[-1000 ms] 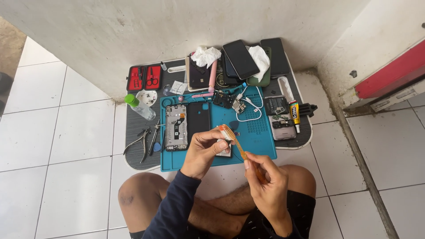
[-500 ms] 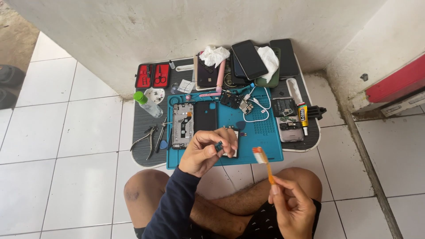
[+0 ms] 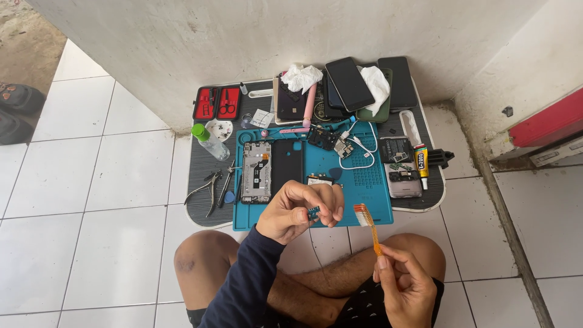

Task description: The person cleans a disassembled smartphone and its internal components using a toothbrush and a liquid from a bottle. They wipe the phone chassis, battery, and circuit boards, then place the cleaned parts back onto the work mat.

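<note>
Now left hand [image 3: 297, 212] pinches small blue part [image 3: 313, 212] up over the teal mat [image 3: 370, 194], turned for brushing; right hand [image 3: 405, 285] grips orange toothbrush [image 3: 368, 223] w/ bristles up, hands apart.

Bright, even daylight; soft shadows only. Mild glare on white floor tiles [image 3: 73, 182]. Sharp mid-frame, slight wide-angle bend at edges. No motion blur.

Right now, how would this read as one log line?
left hand: pinching small blue circuit part | right hand: holding orange toothbrush | blue repair mat below
</note>
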